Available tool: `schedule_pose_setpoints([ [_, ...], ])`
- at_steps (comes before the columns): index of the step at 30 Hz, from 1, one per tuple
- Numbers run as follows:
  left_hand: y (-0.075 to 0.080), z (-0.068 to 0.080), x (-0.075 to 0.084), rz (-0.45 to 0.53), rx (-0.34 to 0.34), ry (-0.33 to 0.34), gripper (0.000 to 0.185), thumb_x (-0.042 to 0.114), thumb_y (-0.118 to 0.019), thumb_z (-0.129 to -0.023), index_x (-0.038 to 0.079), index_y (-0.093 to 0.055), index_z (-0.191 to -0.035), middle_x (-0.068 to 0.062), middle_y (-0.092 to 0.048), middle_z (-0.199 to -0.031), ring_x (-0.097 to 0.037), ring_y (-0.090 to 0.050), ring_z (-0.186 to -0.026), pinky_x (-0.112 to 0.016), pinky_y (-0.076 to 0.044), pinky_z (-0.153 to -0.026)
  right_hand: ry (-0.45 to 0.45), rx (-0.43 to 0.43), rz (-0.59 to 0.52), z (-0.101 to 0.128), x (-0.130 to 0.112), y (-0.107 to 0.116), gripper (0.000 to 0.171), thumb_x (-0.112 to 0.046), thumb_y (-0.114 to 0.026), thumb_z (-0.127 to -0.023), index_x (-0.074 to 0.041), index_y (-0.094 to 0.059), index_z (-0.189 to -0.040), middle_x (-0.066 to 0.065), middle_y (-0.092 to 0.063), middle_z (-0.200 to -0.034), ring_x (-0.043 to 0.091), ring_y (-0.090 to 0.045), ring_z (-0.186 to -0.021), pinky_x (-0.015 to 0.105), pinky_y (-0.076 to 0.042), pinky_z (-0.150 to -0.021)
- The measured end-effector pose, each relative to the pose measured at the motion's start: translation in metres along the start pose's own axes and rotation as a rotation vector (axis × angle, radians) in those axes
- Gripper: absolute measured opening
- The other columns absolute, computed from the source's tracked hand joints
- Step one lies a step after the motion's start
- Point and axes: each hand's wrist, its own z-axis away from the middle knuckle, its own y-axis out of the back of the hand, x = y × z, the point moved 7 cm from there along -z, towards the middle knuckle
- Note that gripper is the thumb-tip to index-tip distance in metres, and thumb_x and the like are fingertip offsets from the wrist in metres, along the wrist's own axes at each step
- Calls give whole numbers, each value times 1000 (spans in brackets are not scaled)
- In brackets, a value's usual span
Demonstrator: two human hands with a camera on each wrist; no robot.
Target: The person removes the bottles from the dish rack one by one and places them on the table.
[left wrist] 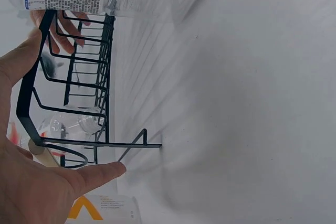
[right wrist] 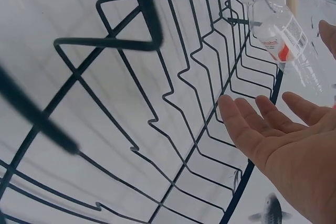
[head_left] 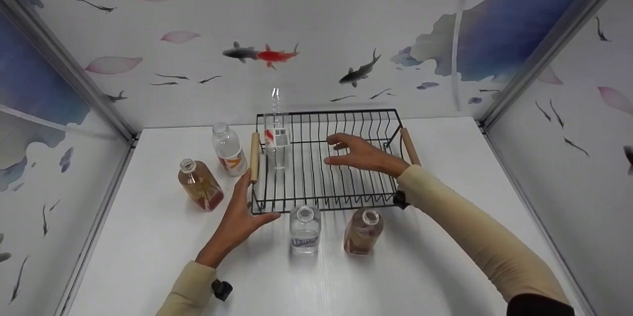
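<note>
A black wire dish rack (head_left: 341, 111) with wooden handles stands on the white table. My left hand (head_left: 237, 219) is at the rack's front left corner, thumb and fingers spread, beside the left wooden handle (head_left: 254, 158); whether it touches is unclear. Over the middle of the rack, my right hand (head_left: 366, 154) hovers with loosely bent fingers and nothing in them. In the right wrist view, its palm and fingers (right wrist: 262, 124) are apart from a clear plastic bottle (head_left: 278, 150). That bottle, with a red and white label, stands inside the rack at its left end.
Left of the rack stand a clear bottle with an orange label (head_left: 230, 155) and a bottle of brownish liquid (head_left: 201, 185). In front of it are a small clear bottle (head_left: 304, 232) and a brownish bottle (head_left: 363, 234). A printed wall (head_left: 316, 19) rises behind the table.
</note>
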Motion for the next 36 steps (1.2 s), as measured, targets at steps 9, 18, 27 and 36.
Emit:
schedule_pose_setpoints([
  [9, -3, -1, -5, 19, 2, 34, 133, 45, -97, -85, 20, -7, -179, -18, -17, -182, -42, -22, -167, -66, -24, -131, 19, -27, 25, -18, -4, -5, 80, -44, -76, -104, -3, -45, -166, 22, -49, -165, 40, -49, -151, 59, -44, -123],
  [18, -5, -2, -6, 63, 7, 32, 127, 45, -94, -89, 18, -8, -178, -22, -18, -181, -44, -27, -165, -65, -26, -131, 10, -36, 58, -38, -6, -11, 81, -48, -74, -104, -6, -45, -166, 20, -50, -166, 38, -48, -152, 60, -42, -123],
  [27, -3, -2, -9, 65, 15, 64, 129, 45, -95, -88, 24, -7, -179, -19, -22, -181, -42, -29, -165, -66, -26, -131, 11, -36, 32, -59, -10, -20, 81, -46, -75, -104, -5, -44, -166, 20, -48, -167, 38, -47, -154, 55, -41, -126],
  [36, -5, -1, -14, 79, 14, 95, 131, 52, -96, -84, 31, -7, -179, -15, -20, -183, -41, -30, -164, -67, -29, -129, 29, -32, 39, -74, -14, -31, 80, -44, -76, -104, -3, -45, -165, 22, -51, -165, 38, -51, -151, 53, -44, -124],
])
